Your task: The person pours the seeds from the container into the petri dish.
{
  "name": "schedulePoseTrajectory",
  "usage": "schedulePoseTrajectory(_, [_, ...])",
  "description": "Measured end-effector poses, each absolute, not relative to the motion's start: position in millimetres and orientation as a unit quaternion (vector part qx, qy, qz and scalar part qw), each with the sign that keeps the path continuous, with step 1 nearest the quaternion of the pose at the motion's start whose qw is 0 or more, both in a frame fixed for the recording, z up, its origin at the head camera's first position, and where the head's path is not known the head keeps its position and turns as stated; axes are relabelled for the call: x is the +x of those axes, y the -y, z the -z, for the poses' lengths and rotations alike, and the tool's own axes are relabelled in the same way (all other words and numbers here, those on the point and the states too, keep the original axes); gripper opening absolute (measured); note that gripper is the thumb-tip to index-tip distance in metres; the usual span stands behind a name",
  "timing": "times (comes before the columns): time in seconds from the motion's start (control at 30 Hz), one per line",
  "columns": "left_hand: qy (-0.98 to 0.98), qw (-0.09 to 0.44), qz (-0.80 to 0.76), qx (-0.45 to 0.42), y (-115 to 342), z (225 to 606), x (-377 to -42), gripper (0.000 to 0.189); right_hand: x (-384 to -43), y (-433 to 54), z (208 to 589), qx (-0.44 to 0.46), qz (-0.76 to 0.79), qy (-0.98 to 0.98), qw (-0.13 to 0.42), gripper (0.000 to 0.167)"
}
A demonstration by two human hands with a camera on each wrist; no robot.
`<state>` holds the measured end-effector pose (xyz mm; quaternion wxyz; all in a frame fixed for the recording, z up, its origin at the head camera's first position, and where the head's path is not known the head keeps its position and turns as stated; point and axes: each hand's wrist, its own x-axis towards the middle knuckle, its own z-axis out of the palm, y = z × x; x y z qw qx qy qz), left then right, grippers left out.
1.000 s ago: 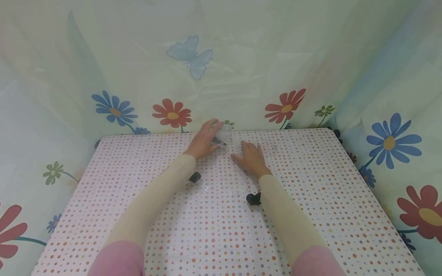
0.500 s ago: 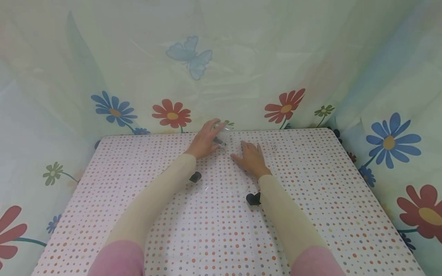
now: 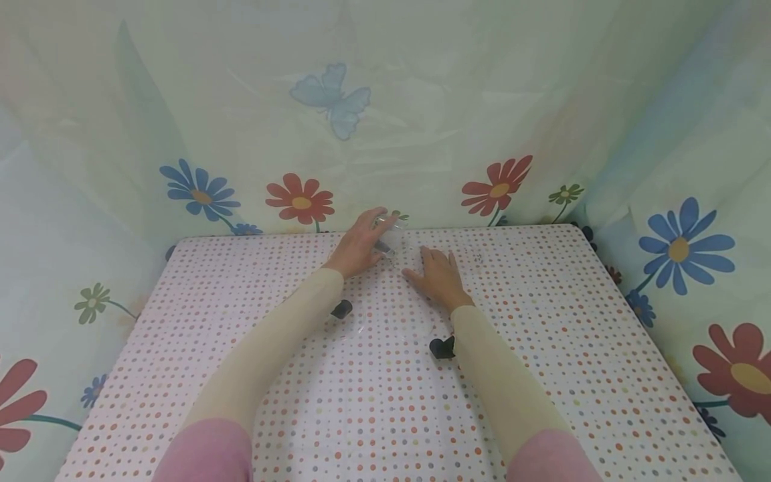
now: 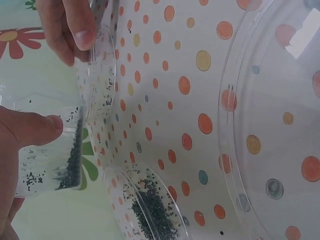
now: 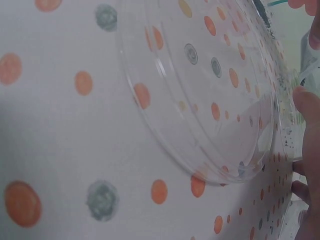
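My left hand [image 3: 361, 244] grips a clear container [image 4: 50, 155] of small dark granules at the far edge of the table. It is tilted, and its granules lie heaped along one side. Beside it, a shallow clear dish [image 4: 111, 75] with scattered granules stands near the fingers of my right hand [image 3: 442, 278]. That hand lies low with thumb and fingers spread, seemingly touching the dish's rim. A second clear dish [image 4: 155, 210] holds a dark pile of granules. Closer to me lies a larger-looking clear round dish [image 5: 200, 100], with no granules visible in it.
The table [image 3: 271, 415] wears a white cover with coloured dots. Flowered sheets [image 3: 421, 134] hang behind it and at both sides. Black wrist cameras [image 3: 341, 309] sit under both forearms, above the near clear dishes.
My left hand has shifted very slightly to the right and tipped the clear container a little. The right hand has stayed in place.
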<state>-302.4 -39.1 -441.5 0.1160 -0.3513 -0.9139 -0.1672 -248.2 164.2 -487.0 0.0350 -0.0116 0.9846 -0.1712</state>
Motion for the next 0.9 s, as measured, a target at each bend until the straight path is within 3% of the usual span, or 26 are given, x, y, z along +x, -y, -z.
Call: schedulePoseTrajectory(0.9, [0.900, 0.133, 0.178, -0.376, 31.8, 443.0, -304.0, 0.084, -248.0, -164.9, 484.7, -0.011, 0.173, -0.984, 0.051, 0.081])
